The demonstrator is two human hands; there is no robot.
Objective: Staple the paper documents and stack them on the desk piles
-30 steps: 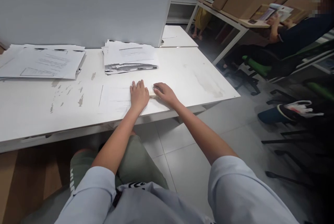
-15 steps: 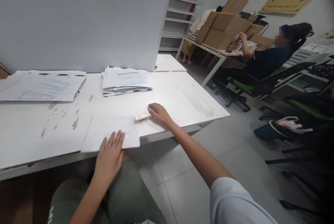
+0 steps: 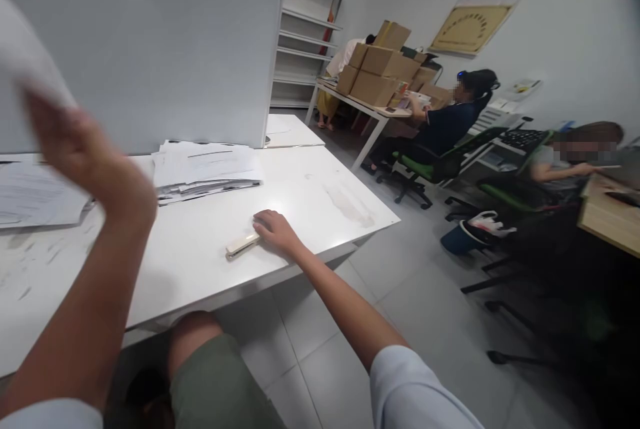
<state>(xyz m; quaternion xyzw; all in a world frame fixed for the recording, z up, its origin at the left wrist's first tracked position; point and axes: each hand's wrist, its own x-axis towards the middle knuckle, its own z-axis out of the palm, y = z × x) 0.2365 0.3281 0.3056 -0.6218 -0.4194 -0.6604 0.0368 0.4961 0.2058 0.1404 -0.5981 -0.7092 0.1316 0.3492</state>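
At the left edge of the view, my left hand point(image 3: 87, 152) is raised above the table and closed on some white paper point(image 3: 27, 42), both smeared by motion. My right hand point(image 3: 276, 230) rests on the white table point(image 3: 200, 242), its fingers wrapped round the rear of a cream stapler point(image 3: 241, 244). The stapler's front end points left and lies on the tabletop. Behind it sits a thick stack of printed papers point(image 3: 207, 164). Another paper stack point(image 3: 37, 196) lies farther left, partly behind my left hand.
A grey-white panel point(image 3: 145, 49) stands along the table's back. Beyond the right end are a desk with cardboard boxes point(image 3: 377, 72), a seated person point(image 3: 447, 119) and a bin point(image 3: 463, 236). Another person point(image 3: 555, 166) sits at far right.
My left hand has lifted off the table, carrying the white paper up and left. My right hand stays on the stapler. The view has turned right, bringing a second seated person into sight.
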